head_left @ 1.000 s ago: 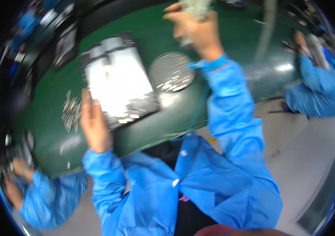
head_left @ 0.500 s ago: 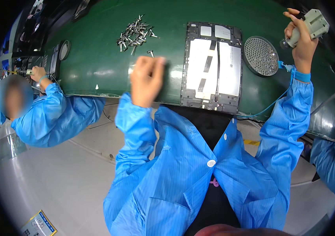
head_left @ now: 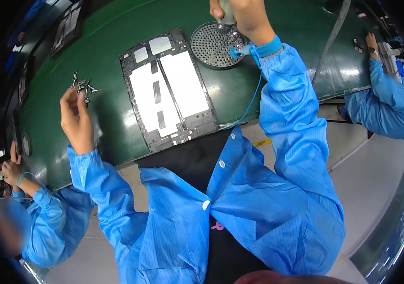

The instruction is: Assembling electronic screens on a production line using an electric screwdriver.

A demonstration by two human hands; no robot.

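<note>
My left hand [head_left: 76,123] is at a small pile of short metal and black pieces [head_left: 84,86] on the left, fingers bent and drawn together against its near edge. What sits between the fingertips, if anything, is hidden. In my right hand [head_left: 249,19] is a pale grey electric screwdriver [head_left: 229,13], partly cut off by the top of the view. Its dark nose points down over the far right part of a round perforated screw tray [head_left: 207,49]. Between my hands lies an opened tablet [head_left: 186,85], with white battery panels and black strips showing.
A blue wrist strap [head_left: 269,47] circles my right wrist, its cord [head_left: 253,102] running down to the bench edge. A grey cable [head_left: 331,42] crosses the green bench [head_left: 112,28]. Co-workers in blue sit at left [head_left: 52,227] and right [head_left: 382,106]; another device [head_left: 67,28] lies far left.
My view has turned and shifted right. My left hand has moved to the pile of small pieces. My right hand has brought the electric screwdriver from beside the tray to over it.
</note>
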